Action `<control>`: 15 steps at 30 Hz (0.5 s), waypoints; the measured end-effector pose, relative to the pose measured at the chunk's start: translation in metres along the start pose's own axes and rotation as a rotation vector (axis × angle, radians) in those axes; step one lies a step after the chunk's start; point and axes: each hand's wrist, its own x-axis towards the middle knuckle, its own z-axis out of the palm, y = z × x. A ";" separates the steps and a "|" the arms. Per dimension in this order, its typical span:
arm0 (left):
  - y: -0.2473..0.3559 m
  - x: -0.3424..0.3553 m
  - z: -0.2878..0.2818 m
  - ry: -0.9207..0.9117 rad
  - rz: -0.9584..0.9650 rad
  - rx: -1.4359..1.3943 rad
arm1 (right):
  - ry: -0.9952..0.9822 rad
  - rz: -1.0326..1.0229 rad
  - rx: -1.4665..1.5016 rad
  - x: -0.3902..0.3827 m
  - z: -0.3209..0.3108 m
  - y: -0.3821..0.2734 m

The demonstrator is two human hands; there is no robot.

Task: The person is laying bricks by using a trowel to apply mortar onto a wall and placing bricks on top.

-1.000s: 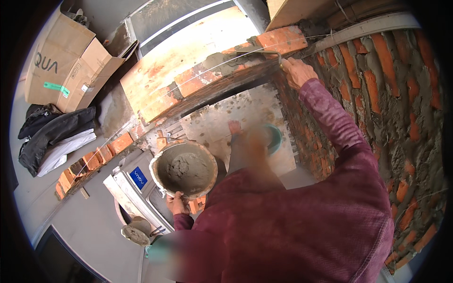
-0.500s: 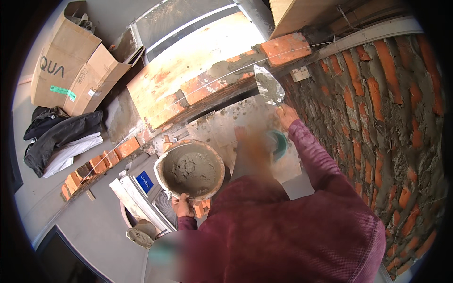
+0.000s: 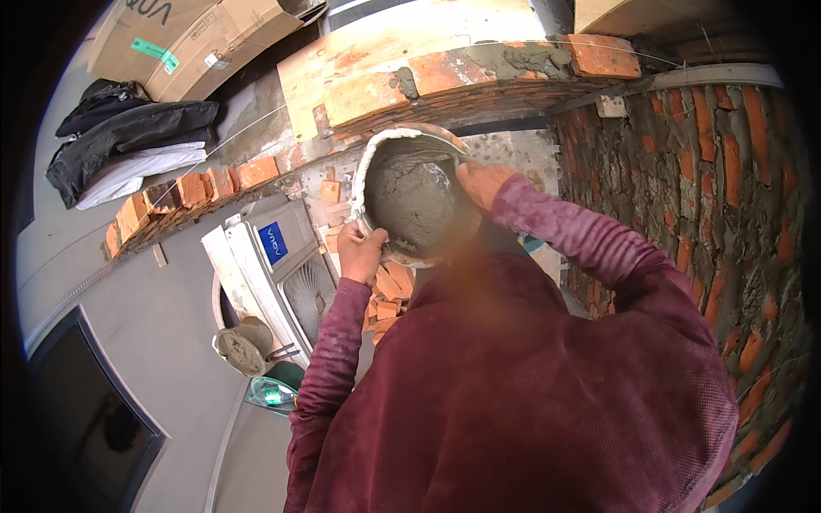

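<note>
A round bucket (image 3: 364, 181) with a mortar-crusted rim holds wet grey mortar (image 3: 409, 203). My left hand (image 3: 363, 253) is closed on its near left rim. Over the opposite side of the rim, my right hand (image 3: 484, 185) is closed round a trowel, whose handle is hidden in the fist. The trowel's blade (image 3: 440, 175) shows only partly, down in the mortar. A brownish blur covers the bucket's lower right edge. Beyond the bucket runs a low brick wall (image 3: 445, 75) with fresh mortar (image 3: 534, 60) along part of its top.
A string line (image 3: 248, 128) stretches along the brick courses. Loose bricks (image 3: 392, 286) lie below the bucket, beside an outdoor fan unit (image 3: 286, 256). A mortared brick wall (image 3: 684, 171) rises at right. Cardboard boxes (image 3: 201, 51) and dark clothes (image 3: 128, 128) lie far left, a smaller mortar pail (image 3: 244, 346) nearer.
My right hand has brought the trowel from near the wall into the bucket. The bucket, still in my left hand's grip, appears farther right and higher in view; the view has shifted too.
</note>
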 end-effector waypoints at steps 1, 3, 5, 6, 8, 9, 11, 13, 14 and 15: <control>0.007 -0.004 -0.002 -0.008 0.005 -0.045 | -0.066 0.016 0.068 0.001 0.002 -0.008; 0.017 -0.008 -0.005 -0.034 0.017 -0.125 | -0.197 0.056 0.210 -0.005 0.005 -0.019; 0.019 -0.011 -0.014 -0.020 -0.033 -0.145 | -0.235 -0.020 0.185 -0.020 0.007 -0.026; 0.025 -0.015 -0.016 -0.012 -0.065 -0.137 | -0.237 -0.078 0.141 -0.031 0.000 -0.029; 0.020 -0.019 -0.025 0.004 -0.076 -0.096 | -0.276 -0.133 0.026 -0.043 -0.018 -0.037; 0.009 -0.021 -0.029 0.006 -0.051 -0.067 | -0.230 -0.090 0.015 -0.048 -0.024 -0.039; 0.003 -0.028 -0.030 0.008 0.001 -0.023 | -0.138 -0.008 -0.009 -0.053 -0.036 -0.035; 0.011 -0.035 -0.025 -0.011 0.071 0.005 | -0.265 0.060 -0.065 -0.047 -0.053 -0.035; 0.013 -0.035 -0.024 -0.018 0.096 0.070 | -0.291 0.055 -0.098 -0.047 -0.055 -0.033; 0.015 -0.038 -0.025 -0.008 0.121 0.136 | -0.317 0.033 -0.130 -0.044 -0.055 -0.033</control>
